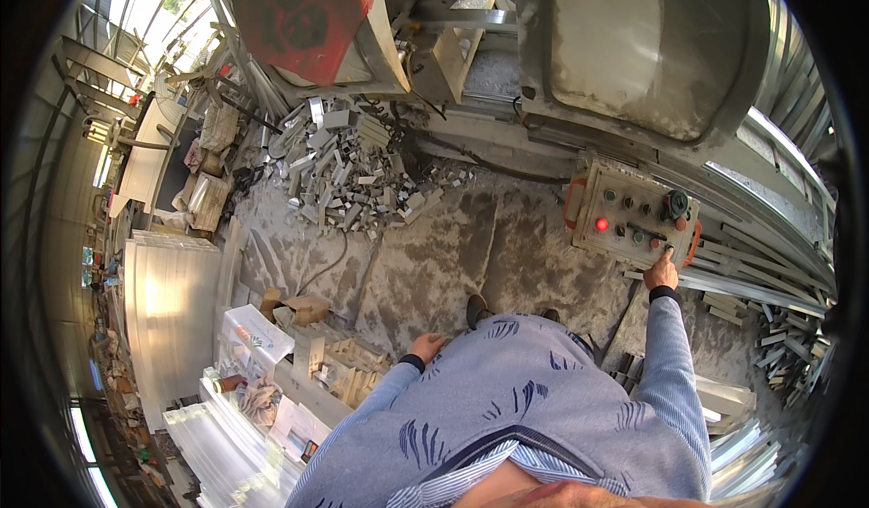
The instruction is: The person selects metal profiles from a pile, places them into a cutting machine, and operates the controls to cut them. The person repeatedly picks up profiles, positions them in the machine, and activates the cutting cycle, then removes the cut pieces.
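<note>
My right hand (663, 273) reaches out to the control box (625, 207), at the end of a stretched arm. One fingertip is on a small black control button (669, 251) at the box's near right corner; the other fingers look curled. On the same panel a red lamp (602, 225) glows, and a large dark green knob (675, 204) stands at the far right. Orange handles flank the box. My left hand (428, 346) hangs at my side, fingers loosely stretched, with nothing visible in it.
A large machine with a cloudy window panel (606, 46) stands beyond the box. Metal offcuts (348, 164) are heaped on the dusty floor. Long profiles (751, 268) lie at the right. Stacked pale panels (167, 318) and a clear plastic bin (253, 338) stand at the left.
</note>
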Tool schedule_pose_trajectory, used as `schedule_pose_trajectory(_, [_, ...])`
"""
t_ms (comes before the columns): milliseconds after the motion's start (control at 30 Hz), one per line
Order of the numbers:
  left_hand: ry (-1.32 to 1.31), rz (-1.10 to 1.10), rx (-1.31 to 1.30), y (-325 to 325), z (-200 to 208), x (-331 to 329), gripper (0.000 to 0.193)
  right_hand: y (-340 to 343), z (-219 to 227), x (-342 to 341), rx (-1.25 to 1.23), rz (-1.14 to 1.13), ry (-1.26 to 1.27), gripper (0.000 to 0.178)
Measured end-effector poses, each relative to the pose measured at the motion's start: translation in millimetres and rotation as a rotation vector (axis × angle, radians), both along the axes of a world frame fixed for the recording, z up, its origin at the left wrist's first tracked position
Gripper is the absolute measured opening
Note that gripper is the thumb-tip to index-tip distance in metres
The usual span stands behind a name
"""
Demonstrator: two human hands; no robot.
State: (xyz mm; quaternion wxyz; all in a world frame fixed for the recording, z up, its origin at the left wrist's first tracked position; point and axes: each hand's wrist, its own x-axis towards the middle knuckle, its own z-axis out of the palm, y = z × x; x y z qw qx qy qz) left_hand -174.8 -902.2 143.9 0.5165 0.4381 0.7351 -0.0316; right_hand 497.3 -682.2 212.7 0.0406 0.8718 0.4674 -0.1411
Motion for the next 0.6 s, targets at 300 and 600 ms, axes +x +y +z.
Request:
schedule_pose_trajectory(300, [-0.02, 0.04, 0.011, -12, -39, -10, 0.058, -1, -3, -2, 0.019, 0.005, -0.019, 0.094])
schedule_pose_trajectory(600, [-0.043, 0.041, 0.078, -10, -35, -6, 0.056, 3, 6, -7, -0.06, -0.04, -0.007, 0.094])
